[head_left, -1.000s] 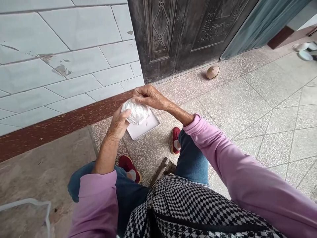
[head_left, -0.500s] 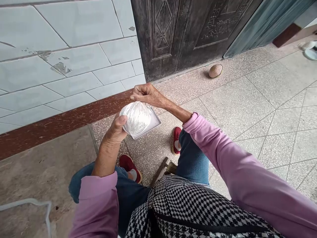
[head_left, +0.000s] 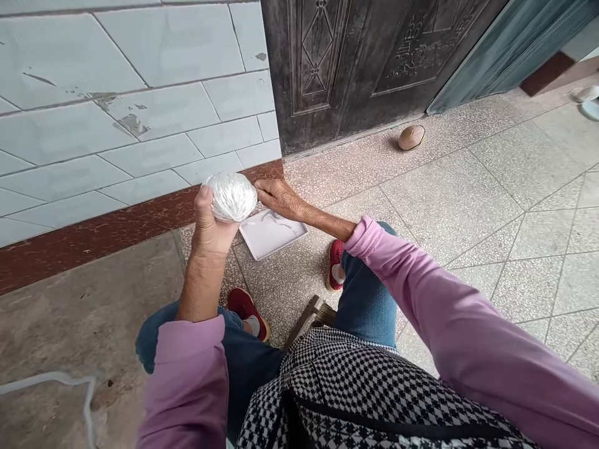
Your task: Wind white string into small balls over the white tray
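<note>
My left hand (head_left: 209, 232) is raised and wrapped round a shiny white ball of wound thread (head_left: 231, 196). My right hand (head_left: 277, 198) sits just right of the ball with its fingers pinched together; a thin strand seems to run from them, too fine to be sure. Below both hands a flat white tray (head_left: 271, 235) lies on the floor with a few thin strands on it. My pink sleeves, blue trousers and red shoes show beneath.
A tiled white wall with a red-brown skirting stands to the left, a dark carved door (head_left: 355, 62) straight ahead. A small brown ball (head_left: 412, 137) rests by the door. A wooden stool edge (head_left: 306, 318) shows between my knees. A white tube (head_left: 47, 380) lies at lower left.
My left hand has lifted the ball up and to the left, off the tray's outline. My right hand has dropped lower and now sits beside the ball instead of above it.
</note>
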`<state>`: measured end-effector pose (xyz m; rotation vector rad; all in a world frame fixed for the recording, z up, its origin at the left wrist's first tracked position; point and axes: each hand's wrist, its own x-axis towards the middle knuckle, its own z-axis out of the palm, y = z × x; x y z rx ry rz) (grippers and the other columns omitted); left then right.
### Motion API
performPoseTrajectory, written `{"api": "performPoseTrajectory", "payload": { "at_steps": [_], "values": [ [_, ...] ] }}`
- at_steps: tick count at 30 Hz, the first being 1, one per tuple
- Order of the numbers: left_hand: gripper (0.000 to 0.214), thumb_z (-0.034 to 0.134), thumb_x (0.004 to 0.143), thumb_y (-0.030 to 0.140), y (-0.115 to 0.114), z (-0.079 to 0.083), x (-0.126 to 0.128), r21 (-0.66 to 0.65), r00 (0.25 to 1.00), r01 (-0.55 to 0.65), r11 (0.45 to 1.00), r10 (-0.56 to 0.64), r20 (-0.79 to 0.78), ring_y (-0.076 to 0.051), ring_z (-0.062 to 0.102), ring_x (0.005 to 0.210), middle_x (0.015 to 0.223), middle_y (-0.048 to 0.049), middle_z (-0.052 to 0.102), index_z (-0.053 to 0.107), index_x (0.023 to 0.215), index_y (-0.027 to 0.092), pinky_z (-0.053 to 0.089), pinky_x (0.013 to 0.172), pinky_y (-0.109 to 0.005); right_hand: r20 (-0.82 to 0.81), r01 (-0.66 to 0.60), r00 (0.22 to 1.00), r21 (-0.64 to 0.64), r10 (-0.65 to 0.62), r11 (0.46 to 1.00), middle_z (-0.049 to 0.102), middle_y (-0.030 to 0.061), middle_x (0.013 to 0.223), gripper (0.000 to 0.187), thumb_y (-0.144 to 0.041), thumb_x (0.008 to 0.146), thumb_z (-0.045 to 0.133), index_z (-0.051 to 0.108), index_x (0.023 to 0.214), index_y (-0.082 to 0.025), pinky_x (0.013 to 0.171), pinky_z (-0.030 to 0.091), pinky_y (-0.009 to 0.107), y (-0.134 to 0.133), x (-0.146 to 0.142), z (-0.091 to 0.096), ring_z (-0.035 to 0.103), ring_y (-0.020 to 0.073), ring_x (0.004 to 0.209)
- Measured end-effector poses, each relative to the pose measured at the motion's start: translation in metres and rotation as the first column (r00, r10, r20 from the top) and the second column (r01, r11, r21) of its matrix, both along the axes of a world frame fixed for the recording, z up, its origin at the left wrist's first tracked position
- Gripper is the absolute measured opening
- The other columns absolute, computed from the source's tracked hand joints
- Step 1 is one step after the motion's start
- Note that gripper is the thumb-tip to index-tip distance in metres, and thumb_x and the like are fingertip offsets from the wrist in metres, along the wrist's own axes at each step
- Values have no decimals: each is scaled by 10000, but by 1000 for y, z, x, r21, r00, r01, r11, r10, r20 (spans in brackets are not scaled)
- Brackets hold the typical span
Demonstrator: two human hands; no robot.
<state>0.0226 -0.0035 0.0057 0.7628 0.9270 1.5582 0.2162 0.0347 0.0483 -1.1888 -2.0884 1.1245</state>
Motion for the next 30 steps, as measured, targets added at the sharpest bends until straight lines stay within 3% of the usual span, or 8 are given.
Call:
{"api": "performPoseTrajectory", "payload": {
  "at_steps": [4,11,16,19,21,24,27,30],
  "values": [
    [802,970,788,1001,6,-7,-7,9,999,7,1000,-6,-33,-521,695,1686,1469,-167,866,809,1145,302,767,1181,-618,10,-34,999,-2,34,999,613,-32,923,488,20,1309,577,504,907,-247,937,416,293,-7,-3,-7,568,140,949],
    [840,966,756,935,29,-14,-38,-116,978,-207,971,206,-26,-433,563,1804,1815,-96,717,758,1345,373,639,1327,-641,-120,-268,960,-121,254,956,607,-25,833,353,-46,1309,560,674,1003,-181,820,448,276,-44,-12,-25,599,170,825],
    [1049,876,697,1047,41,-10,-94,-62,942,-334,941,331,-59,-387,403,1925,1986,-83,510,599,1500,430,588,1438,-632,-229,-410,903,-204,364,889,548,-52,767,306,-97,1316,522,692,1072,-171,712,410,236,-56,7,-28,504,142,719],
    [1158,799,679,1096,41,-5,-139,-27,914,-389,921,382,-133,-362,358,1962,2082,-46,381,507,1621,490,549,1473,-635,-238,-400,905,-186,354,897,514,-63,750,288,-128,1316,527,688,1082,-175,693,391,227,-54,30,-27,464,137,700],
    [1187,772,641,1049,38,-3,-163,-77,896,-425,902,407,-176,-341,374,1954,2124,-44,317,499,1648,482,564,1467,-602,-217,-378,914,-150,343,913,508,-64,752,284,-131,1310,529,684,1077,-177,701,392,228,-56,45,-25,457,138,706],
    [1167,704,628,1012,33,-3,-181,-140,893,-419,897,379,-243,-364,308,1992,2084,-67,413,541,1627,433,520,1498,-592,-146,-404,910,-109,388,908,547,-46,796,300,-130,1318,527,684,1066,-179,749,427,242,-71,58,-17,504,145,748],
    [1172,720,576,960,28,-6,-183,-212,887,-390,896,304,-346,-411,226,2029,2073,-48,462,553,1606,426,473,1520,-621,-45,-473,881,-124,471,873,629,-9,879,290,-131,1330,569,691,1070,-179,815,481,277,-92,60,-1,590,166,819],
    [1117,733,589,953,23,-8,-178,-277,872,-421,864,300,-387,-439,274,2024,2081,-29,481,579,1574,449,484,1490,-689,9,-506,859,-132,511,853,683,15,932,276,-105,1319,626,700,1064,-180,854,505,301,-107,59,18,630,177,849]
  ]
}}
